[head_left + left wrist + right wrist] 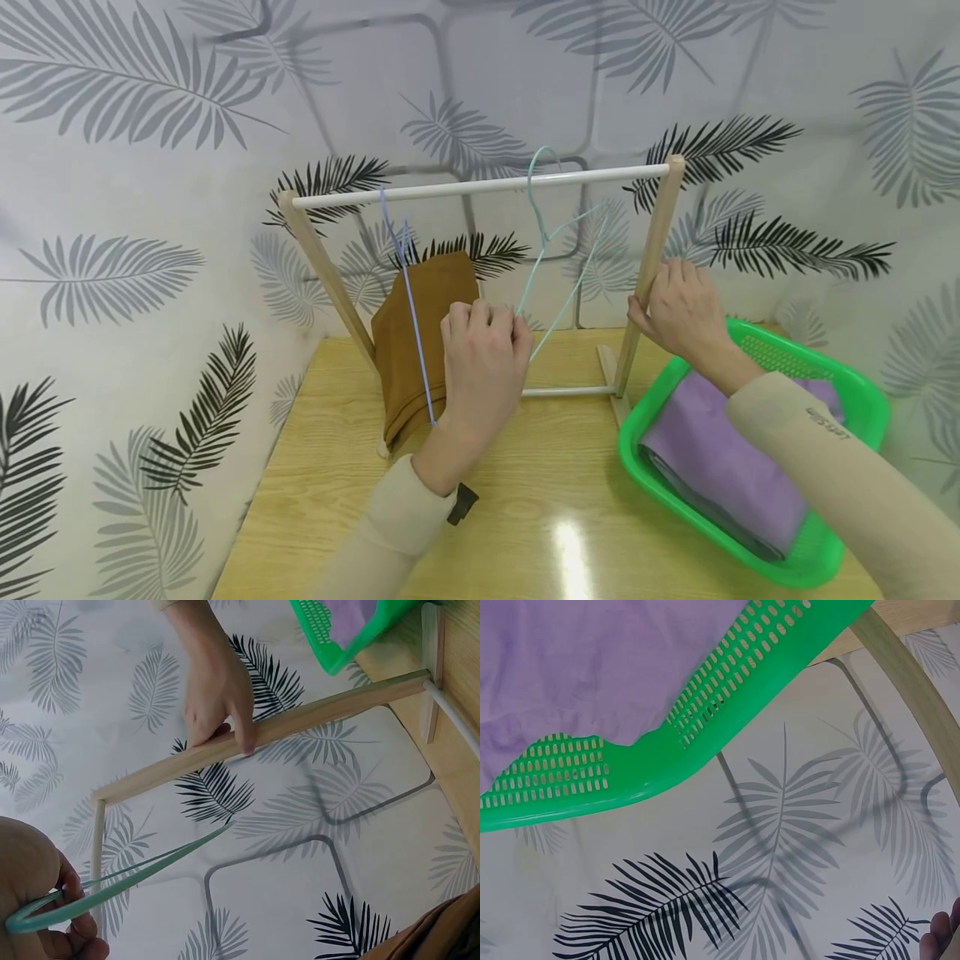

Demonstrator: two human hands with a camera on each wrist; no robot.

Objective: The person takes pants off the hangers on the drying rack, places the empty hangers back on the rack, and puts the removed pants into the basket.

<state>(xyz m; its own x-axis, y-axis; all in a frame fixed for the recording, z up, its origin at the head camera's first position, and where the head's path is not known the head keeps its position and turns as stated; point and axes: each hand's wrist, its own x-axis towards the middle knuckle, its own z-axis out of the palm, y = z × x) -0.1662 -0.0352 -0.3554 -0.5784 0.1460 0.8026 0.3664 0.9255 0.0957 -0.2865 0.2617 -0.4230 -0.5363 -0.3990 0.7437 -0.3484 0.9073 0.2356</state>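
My left hand (pixel 483 358) holds a mint-green hanger (pixel 545 240) by its lower part, below the rack's top rail (pixel 480 186). The hanger's hook rises at that white rail; whether it rests on it I cannot tell. In the left wrist view, the fingers curl at the hanger (pixel 150 868). My right hand (pixel 684 307) grips the rack's right wooden post (pixel 660 217), thumb on the near side. To the left, a blue hanger (pixel 411 300) is on the rail, and its strip runs in front of a folded brown cloth (pixel 438 292).
On the right of the wooden table (pixel 517 500), a green basket (pixel 866 396) holds folded purple cloth (pixel 720 467). It stands close to the rack's right foot, under my right forearm. A leaf-patterned wall (pixel 150 275) rises behind the rack.
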